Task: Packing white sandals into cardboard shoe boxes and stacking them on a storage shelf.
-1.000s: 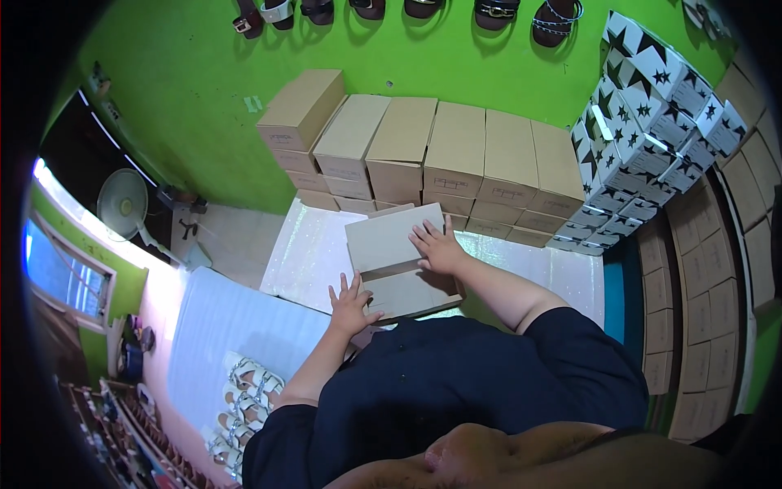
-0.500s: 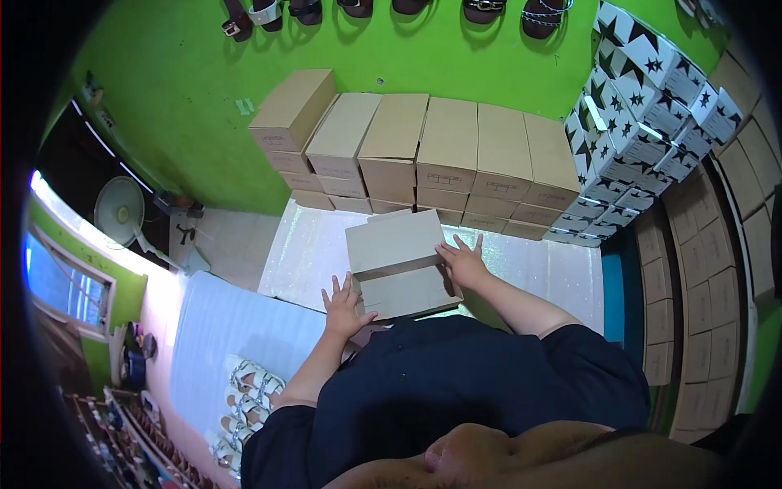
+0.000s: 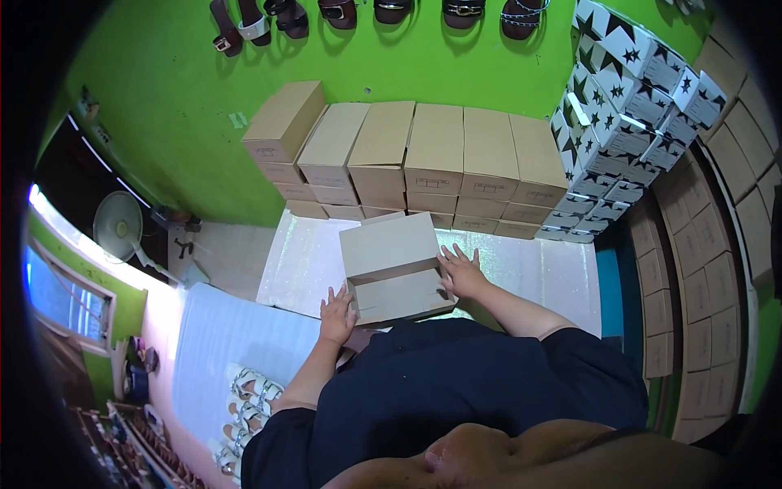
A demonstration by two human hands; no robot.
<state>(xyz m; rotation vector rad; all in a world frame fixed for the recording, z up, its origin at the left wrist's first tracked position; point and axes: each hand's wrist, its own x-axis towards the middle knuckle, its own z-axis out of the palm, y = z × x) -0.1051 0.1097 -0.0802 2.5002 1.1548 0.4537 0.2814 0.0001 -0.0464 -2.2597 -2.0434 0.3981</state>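
A plain brown cardboard box [image 3: 393,265] with its lid on sits in front of me on a glittery white surface [image 3: 521,261]. My left hand [image 3: 336,310] presses against the box's left end, fingers spread. At the box's right end, my right hand [image 3: 463,271] lies flat against it, so the box is gripped between both palms.
Rows of stacked brown boxes [image 3: 407,155] stand against the green wall. Black-and-white star-printed boxes [image 3: 627,106] pile at the right, with more brown boxes [image 3: 700,277] beside them. Sandals [image 3: 244,407] lie on a white sheet at lower left. A fan [image 3: 118,224] stands at left.
My right hand has slid from the top of the box down to its right end. The box has settled slightly lower and squarer in front of me.
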